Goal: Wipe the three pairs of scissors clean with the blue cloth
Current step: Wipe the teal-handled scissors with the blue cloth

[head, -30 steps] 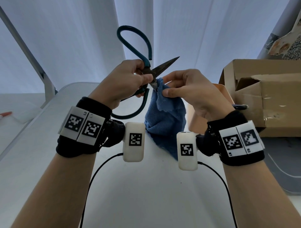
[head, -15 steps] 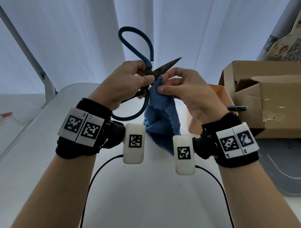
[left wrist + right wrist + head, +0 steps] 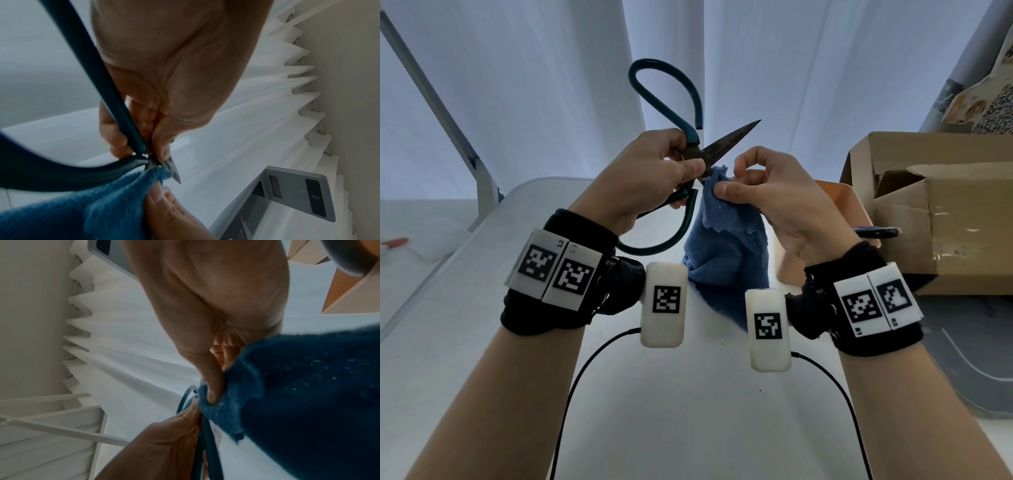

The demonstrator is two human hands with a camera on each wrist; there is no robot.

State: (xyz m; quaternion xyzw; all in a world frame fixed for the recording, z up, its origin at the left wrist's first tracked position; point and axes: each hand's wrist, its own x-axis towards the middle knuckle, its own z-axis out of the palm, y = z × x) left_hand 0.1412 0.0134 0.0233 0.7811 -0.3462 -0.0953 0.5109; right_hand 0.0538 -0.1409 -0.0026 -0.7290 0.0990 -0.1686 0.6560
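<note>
Teal-handled scissors with dark, rusty blades are held up above the white table. My left hand pinches them at the pivot, blade tip pointing up and right. The blue cloth hangs from my right hand, which pinches its top edge against the blade base. In the left wrist view the scissors meet the cloth under my left hand. The right wrist view shows my right hand pressing its thumb into the cloth. Another pair's dark handle sticks out behind my right wrist.
A tan holder stands on the table behind my right hand. An open cardboard box sits at the right. White curtains hang behind, and a metal frame post stands at the left. Black cables trail from my wrist units.
My right hand has slid the cloth down from the blade toward the pivot, leaving more of the blade bare. The scissors stay in my left hand, nearly still.
</note>
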